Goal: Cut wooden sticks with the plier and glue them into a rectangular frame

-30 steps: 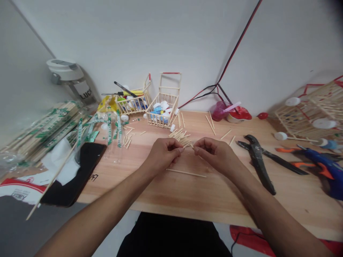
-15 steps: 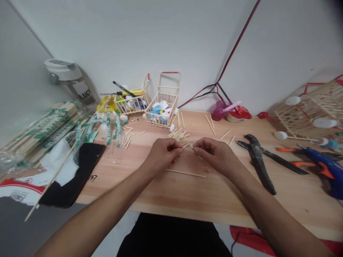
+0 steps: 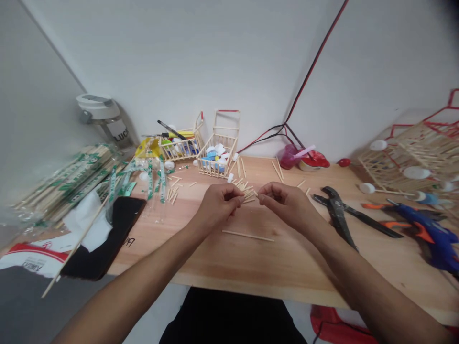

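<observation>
Nearest, a long wooden stick (image 3: 248,235) lies on the tabletop (image 3: 215,260), on the wearer's side of both hands and clear of the fingers. Behind it, the left hand (image 3: 221,203) has its thumb and forefinger pressed together; I cannot tell whether a stick sits between them. The right hand (image 3: 281,198), across a small gap, pinches a short wooden stick (image 3: 255,193) in thumb and forefinger, its tip poking out toward the left hand. Just beyond the fingertips lies a loose pile of short sticks (image 3: 247,188). Pliers (image 3: 337,215) lie to the right. Farther back, a stick-built cart (image 3: 211,169) holding white and blue pieces stands near the wall (image 3: 251,57).
</observation>
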`<state>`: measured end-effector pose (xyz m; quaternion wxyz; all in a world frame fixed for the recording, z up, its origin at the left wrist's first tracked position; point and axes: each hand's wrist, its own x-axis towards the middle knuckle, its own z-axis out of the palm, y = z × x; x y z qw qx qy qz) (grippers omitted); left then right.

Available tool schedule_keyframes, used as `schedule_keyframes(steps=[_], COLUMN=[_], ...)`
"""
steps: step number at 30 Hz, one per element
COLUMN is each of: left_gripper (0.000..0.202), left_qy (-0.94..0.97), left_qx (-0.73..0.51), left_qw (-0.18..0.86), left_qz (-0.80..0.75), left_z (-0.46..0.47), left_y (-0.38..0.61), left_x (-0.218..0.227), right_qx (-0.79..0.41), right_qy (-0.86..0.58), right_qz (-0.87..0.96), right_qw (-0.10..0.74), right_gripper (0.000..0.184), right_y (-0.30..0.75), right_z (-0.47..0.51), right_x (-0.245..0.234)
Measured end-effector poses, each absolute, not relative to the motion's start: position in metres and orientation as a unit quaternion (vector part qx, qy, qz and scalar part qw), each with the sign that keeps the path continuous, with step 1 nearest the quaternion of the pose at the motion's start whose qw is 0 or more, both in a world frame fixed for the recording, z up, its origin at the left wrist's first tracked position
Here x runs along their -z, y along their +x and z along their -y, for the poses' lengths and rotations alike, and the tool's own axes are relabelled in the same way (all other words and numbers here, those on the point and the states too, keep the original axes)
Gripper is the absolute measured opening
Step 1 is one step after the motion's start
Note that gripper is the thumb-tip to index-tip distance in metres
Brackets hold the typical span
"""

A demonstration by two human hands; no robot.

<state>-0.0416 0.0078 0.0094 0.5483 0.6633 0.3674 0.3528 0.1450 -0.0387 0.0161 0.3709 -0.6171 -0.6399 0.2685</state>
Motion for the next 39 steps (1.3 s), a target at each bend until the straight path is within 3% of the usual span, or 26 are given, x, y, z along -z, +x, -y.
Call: schedule_keyframes(steps=[10, 39], left_gripper=[0.009, 0.01], left_qy=[0.675, 0.65], left_qx=[-0.383, -0.399], left_qw=[0.522, 0.544], left_qz=[-0.353, -0.351], left_z=[-0.027, -0.03], left_y=[-0.037, -0.029], left_x=[-0.037, -0.015], right_qx=[-0.208, -0.2], right_qy=[-0.596, -0.593], right_qz=[0.665, 0.656], right_qw=[0.399, 0.422], right_gripper=[0.012, 0.014], right_y=[0.149, 0.149], right_z=[0.012, 0.012], right_x=[-0.034, -0.015])
